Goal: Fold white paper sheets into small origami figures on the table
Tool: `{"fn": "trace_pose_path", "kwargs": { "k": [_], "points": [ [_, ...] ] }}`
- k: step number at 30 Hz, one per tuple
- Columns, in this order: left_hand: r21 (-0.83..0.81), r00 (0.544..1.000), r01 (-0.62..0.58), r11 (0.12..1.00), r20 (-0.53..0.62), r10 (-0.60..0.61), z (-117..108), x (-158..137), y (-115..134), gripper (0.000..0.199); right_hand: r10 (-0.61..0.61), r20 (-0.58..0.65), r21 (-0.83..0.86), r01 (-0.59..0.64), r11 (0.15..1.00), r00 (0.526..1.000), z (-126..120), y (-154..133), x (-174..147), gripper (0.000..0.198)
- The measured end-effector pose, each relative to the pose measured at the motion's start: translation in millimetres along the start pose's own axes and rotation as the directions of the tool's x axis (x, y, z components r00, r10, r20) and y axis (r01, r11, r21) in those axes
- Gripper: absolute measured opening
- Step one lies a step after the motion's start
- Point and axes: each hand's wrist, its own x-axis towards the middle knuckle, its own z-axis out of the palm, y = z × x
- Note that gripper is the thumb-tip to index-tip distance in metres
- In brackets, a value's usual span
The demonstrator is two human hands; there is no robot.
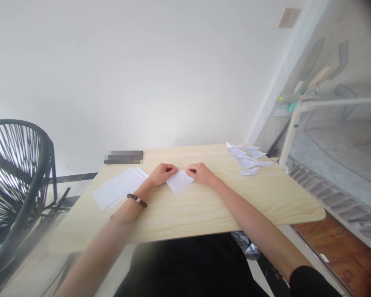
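A small white sheet of paper (178,182) lies at the middle of the table, one corner pointing toward me. My left hand (163,173) pinches its upper left edge between thumb and fingers. On the upper right edge, my right hand (200,172) has a similar pinch. Left of my left wrist rests a stack of white paper sheets (117,188), slightly fanned. Several folded white paper pieces (247,161) with pointed tips are grouped at the table's far right.
The wooden table (185,218) stands against a white wall. A dark, partly blurred-out object (123,157) lies at its back left edge. To the left is a black woven chair (24,173); a white metal frame (292,132) stands at the right.
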Motion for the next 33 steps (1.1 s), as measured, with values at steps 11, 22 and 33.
{"fn": "trace_pose_path", "kwargs": {
  "k": [11, 22, 33],
  "points": [
    [0.007, 1.000, -0.002, 1.000, -0.022, 0.002, 0.8, -0.1, 0.1, 0.035, 0.005, 0.005, -0.002, -0.005, 1.000, 1.000, -0.9, -1.2, -0.2, 0.023],
    [0.023, 1.000, -0.004, 1.000, -0.018, 0.004, 0.9, -0.8, 1.3, 0.035, 0.000, -0.005, 0.002, 0.000, 1.000, 1.000, 0.6, 0.9, 0.3, 0.023],
    [-0.013, 0.993, -0.031, 0.999, -0.113, 0.030, 0.3, 1.1, 3.4, 0.034, 0.012, -0.039, 0.019, -0.012, 1.000, 0.999, 2.9, 0.7, 3.8, 0.025]
  ]
}}
